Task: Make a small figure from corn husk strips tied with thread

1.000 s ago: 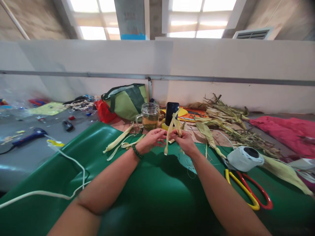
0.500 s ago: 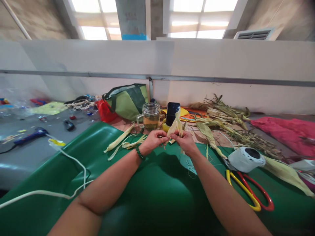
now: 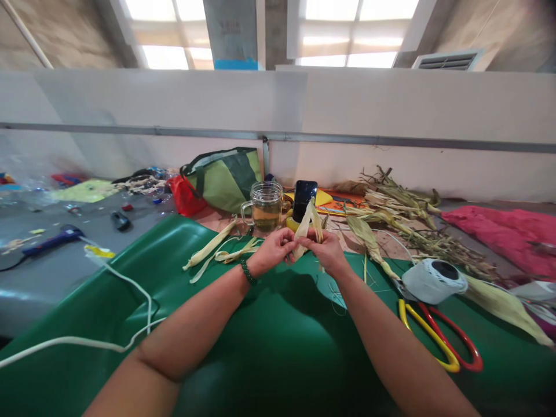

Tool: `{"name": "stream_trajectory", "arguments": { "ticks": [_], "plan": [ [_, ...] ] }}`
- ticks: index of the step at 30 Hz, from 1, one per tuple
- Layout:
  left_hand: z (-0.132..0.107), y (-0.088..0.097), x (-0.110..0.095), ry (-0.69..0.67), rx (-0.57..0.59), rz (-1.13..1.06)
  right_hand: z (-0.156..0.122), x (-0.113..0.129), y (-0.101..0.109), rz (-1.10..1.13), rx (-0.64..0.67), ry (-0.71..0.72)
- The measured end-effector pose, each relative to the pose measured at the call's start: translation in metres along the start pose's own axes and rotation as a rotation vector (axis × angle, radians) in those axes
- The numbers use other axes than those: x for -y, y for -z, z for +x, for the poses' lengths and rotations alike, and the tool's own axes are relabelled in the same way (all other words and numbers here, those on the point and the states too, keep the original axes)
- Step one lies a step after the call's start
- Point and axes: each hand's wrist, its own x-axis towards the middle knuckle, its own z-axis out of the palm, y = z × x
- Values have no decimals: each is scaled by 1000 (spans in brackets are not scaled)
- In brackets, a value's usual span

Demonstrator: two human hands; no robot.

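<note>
Between my two hands stands a pale, folded strip of corn husk [image 3: 306,223], its peak rising in front of a dark phone [image 3: 305,194]. My left hand [image 3: 274,252], with a green bead bracelet at the wrist, pinches the husk's lower left side. On the other side, my right hand [image 3: 325,250] grips its base between thumb and fingers. Both hands are closed and nearly touching above the green mat [image 3: 260,336]. Loose husk strips [image 3: 212,246] lie left of my left hand. Thin thread [image 3: 337,298] lies below my right hand.
Scissors [image 3: 434,341] with yellow and red handles lie at right beside a white thread spool [image 3: 434,281]. Dried husks [image 3: 391,202] pile behind. A glass mug [image 3: 266,211] holding liquid stands beyond my hands. A white cord [image 3: 130,281] crosses the mat's left side.
The husk's top has shifted slightly and its folded strips now stand a little further apart. My left fingers have moved slightly along its lower side; both hands keep hold.
</note>
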Motion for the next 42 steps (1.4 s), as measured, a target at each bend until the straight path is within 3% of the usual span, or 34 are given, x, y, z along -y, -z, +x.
{"name": "stream_trajectory", "arguments": {
  "ticks": [5,10,15,21,24,30,33,42],
  "plan": [
    [2,5,2,-25,48,-5,0,0,-3,2,-147,0],
    [0,9,-1,54,163,-35,2,1,1,116,-225,7],
    [-2,5,-5,106,150,-48,3,2,3,67,-202,18],
    [-4,3,-8,-11,-40,16,-3,9,-3,-24,-128,32],
    [-5,4,-9,-35,-44,42,-3,11,-1,-35,-136,28],
    [-2,3,-9,-122,-68,41,-3,10,4,-75,-6,-17],
    [-2,5,-9,-103,-45,68,-3,9,3,-30,-6,-35],
    [-3,7,-11,8,107,51,2,9,9,200,-200,-47]
  ]
}}
